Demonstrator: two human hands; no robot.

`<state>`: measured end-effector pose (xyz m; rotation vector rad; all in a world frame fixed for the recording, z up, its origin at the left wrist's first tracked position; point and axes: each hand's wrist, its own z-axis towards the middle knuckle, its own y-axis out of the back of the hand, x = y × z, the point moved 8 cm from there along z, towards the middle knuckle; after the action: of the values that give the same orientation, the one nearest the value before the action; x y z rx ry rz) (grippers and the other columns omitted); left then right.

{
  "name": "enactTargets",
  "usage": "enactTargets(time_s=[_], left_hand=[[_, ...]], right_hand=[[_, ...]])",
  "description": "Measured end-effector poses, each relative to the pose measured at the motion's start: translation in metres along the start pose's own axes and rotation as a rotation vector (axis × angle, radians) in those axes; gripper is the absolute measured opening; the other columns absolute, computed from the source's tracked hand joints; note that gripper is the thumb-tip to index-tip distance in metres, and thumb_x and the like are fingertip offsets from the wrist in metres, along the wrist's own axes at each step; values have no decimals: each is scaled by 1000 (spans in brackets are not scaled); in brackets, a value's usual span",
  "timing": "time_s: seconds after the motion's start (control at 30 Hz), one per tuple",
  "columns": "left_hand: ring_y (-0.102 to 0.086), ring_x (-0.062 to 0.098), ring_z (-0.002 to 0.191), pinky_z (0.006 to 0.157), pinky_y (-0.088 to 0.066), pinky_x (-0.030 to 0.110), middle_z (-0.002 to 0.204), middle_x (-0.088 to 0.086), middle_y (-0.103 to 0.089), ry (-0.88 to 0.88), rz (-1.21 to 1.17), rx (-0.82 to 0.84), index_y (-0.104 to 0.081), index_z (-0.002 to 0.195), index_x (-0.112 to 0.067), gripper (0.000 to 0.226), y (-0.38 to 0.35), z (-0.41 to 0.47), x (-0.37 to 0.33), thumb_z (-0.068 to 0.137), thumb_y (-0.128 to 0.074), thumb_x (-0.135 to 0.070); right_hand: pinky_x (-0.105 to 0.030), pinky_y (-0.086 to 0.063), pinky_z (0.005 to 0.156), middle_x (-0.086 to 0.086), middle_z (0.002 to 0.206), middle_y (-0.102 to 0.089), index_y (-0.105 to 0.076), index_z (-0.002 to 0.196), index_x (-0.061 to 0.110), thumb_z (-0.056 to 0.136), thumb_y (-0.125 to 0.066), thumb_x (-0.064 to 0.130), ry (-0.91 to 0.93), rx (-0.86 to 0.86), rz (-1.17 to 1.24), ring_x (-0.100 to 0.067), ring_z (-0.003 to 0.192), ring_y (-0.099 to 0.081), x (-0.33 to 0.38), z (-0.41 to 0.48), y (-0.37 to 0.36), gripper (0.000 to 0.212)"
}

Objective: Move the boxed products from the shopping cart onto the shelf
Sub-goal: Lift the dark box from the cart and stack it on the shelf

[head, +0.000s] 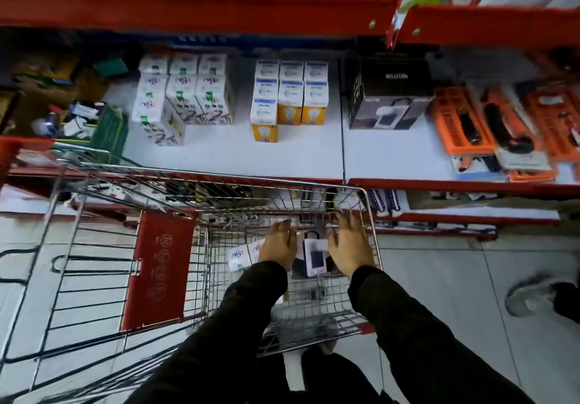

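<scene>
Both my hands reach down into the wire shopping cart. A black box with a white product picture lies in the cart between them. My left hand rests against its left side and my right hand against its right side, fingers spread; I cannot tell whether the box is lifted. Small white boxes lie in the cart just left of my left hand. On the white shelf ahead stand white boxes, white-and-yellow bulb boxes and a matching black box.
Orange tool packs fill the shelf's right part. A red upper shelf overhangs. A bin of mixed items sits at the left. The cart's red child-seat flap is at the left. Someone's shoe is on the tiled floor at the right.
</scene>
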<state>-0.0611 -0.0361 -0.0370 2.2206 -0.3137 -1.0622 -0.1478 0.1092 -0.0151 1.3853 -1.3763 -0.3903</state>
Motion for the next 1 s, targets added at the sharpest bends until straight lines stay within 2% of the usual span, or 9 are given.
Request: enactTargets(time_s=[0.13,0.27,0.37,0.43,0.53,0.7,0.77,0.87,1.0], left_hand=[[-40,32,138,109,-35,34,156,17,-30,282,-132,257,-24,152,-9,52,-50,13,35,106,-27,-33],[-21,30,149,123,-13,40,159,20,-24,350,-137,297,-27,150,-2,50,-75,21,52,106,-25,-27],[-38,35,139,116,-29,40,153,22,-34,465,-194,338,-33,147,-6,49,-89,25,64,106,-24,-31],[-50,36,127,107,-40,40,145,21,-46,527,-321,296,-42,141,-6,48,-91,25,67,105,-30,-35],[-54,36,121,94,-42,36,138,22,-52,567,-411,234,-46,136,-5,47,-85,21,71,104,-35,-37],[-54,20,96,75,-44,23,130,14,-60,546,-531,54,-51,129,-11,49,-50,2,66,99,-41,-48],[-55,25,100,84,-42,27,126,16,-62,533,-504,12,-55,115,-10,50,-35,-7,63,97,-39,-54],[-59,31,109,99,-46,38,114,12,-63,491,-522,-61,-58,112,-9,59,-7,-20,52,93,-40,-62],[-62,27,98,93,-51,40,101,6,-64,372,-566,-161,-60,98,-15,52,29,-34,27,89,-47,-64]], right_hand=[[-36,-44,103,-20,143,-46,-46,141,5,100,-49,15,-205,160,139,-36,127,-50,-40,15,-42,42],[-32,-45,98,-21,136,-56,-55,132,1,101,-48,8,-282,210,277,-36,122,-55,-63,22,-71,33],[-22,-37,85,-18,132,-61,-57,129,2,101,-47,8,-347,218,379,-33,120,-58,-72,25,-85,30],[-20,-35,82,-17,128,-63,-61,122,2,101,-48,10,-365,202,420,-29,113,-60,-75,25,-88,26],[-25,-38,80,-23,126,-61,-60,119,1,102,-46,18,-403,210,450,-27,101,-59,-80,21,-90,28],[-32,-47,89,-17,132,-55,-56,127,5,100,-49,44,-413,111,529,-31,110,-60,-70,3,-65,49],[-30,-46,83,-9,124,-55,-56,126,8,98,-50,50,-382,-4,559,-24,107,-58,-60,-6,-45,51],[-20,-37,63,4,92,-60,-60,100,10,96,-51,56,-338,-168,686,-13,83,-59,-44,-23,-14,47],[-20,-38,59,8,88,-59,-52,95,15,91,-54,62,-367,-320,802,-4,77,-57,-33,-37,21,47]])
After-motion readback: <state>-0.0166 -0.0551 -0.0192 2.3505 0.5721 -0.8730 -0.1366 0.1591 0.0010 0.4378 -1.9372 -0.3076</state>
